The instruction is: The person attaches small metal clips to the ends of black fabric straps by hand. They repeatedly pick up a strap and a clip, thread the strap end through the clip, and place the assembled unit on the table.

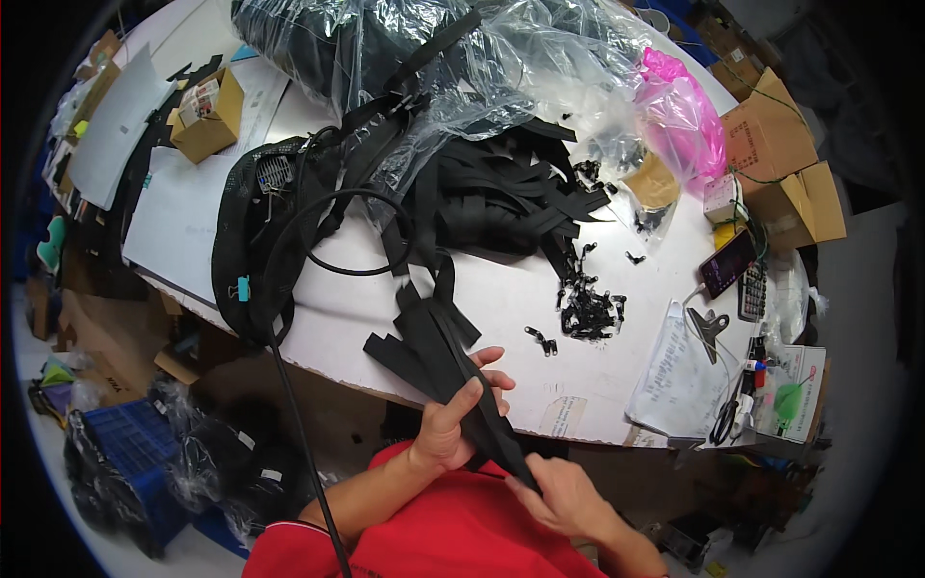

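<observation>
My left hand (453, 421) grips a bundle of black straps (438, 342) that runs from the white table (347, 308) down toward my chest. My right hand (562, 493) pinches the lower end of the same bundle near my red shirt. A bigger heap of black straps (501, 193) lies farther back on the table. A small pile of black metal clips (590, 308) lies to the right of the bundle, with two loose clips (541, 339) nearer to my hands.
Clear plastic bags (453, 58) with black material and a pink bag (679, 116) sit at the back. A black bag (260, 231) with a cable hangs over the left edge. Papers (679, 376), scissors (725, 416), a phone (728, 262), a calculator and cardboard boxes (780, 154) fill the right.
</observation>
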`<state>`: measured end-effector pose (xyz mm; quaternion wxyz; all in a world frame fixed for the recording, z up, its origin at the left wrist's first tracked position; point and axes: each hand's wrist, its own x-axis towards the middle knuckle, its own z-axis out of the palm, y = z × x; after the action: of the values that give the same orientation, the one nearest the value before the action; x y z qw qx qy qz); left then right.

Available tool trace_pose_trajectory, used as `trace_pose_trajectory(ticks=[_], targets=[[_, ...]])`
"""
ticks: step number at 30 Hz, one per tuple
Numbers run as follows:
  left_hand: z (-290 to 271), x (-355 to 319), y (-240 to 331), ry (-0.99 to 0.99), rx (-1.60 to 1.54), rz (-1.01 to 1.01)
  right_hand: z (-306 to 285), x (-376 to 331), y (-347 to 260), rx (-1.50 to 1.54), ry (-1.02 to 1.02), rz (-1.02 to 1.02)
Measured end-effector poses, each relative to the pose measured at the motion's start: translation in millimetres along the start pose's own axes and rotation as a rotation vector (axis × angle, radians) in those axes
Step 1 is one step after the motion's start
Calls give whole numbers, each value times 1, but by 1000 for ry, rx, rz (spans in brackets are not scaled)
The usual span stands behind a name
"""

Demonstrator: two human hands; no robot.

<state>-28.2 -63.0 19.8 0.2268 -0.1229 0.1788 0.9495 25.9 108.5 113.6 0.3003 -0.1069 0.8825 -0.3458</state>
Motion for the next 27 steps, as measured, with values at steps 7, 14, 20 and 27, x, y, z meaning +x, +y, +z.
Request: trace_pose_trajectory(ticks=[7,14,20,27], targets=[[-9,-12,-2,-37,177,-61,-20,-1,27,181,117,-16],[-22,-30,-12,-156,-32,-127,-24,168,-23,-153,669,-166],[-17,-45,-4,-190,13,-133,-2,232,-36,-397,536,-137],[-24,-72,7,31,-47,86,-57,131,-15,226,51,-124]])
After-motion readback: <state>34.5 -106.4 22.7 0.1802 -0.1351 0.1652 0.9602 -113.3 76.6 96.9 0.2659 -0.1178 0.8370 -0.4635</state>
